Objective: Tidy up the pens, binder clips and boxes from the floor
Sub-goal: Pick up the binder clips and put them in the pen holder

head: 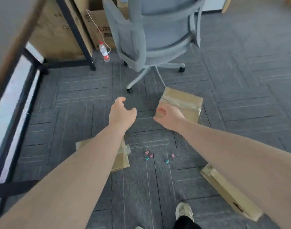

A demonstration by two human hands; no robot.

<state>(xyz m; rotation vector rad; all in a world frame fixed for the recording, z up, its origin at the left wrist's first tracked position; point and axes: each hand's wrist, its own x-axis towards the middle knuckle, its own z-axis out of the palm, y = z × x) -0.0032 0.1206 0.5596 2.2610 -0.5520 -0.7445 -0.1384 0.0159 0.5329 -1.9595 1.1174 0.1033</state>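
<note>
Three taped cardboard boxes lie on the grey carpet: one far box point(185, 103) ahead, one box point(121, 160) half hidden under my left forearm, and a long box point(227, 194) at the lower right under my right arm. Several small pink and teal binder clips point(148, 155) are scattered between the boxes. My left hand point(121, 113) hovers above the carpet with fingers spread and empty. My right hand point(166, 114) is loosely curled at the near-left edge of the far box, holding nothing that I can see. No pens are visible.
A grey office chair point(156, 38) stands just beyond the far box, its wheeled base close to it. A desk with black legs point(82, 40) runs along the left, with large cartons and a plastic bottle point(104, 52) beneath. My shoe point(184, 210) is at the bottom.
</note>
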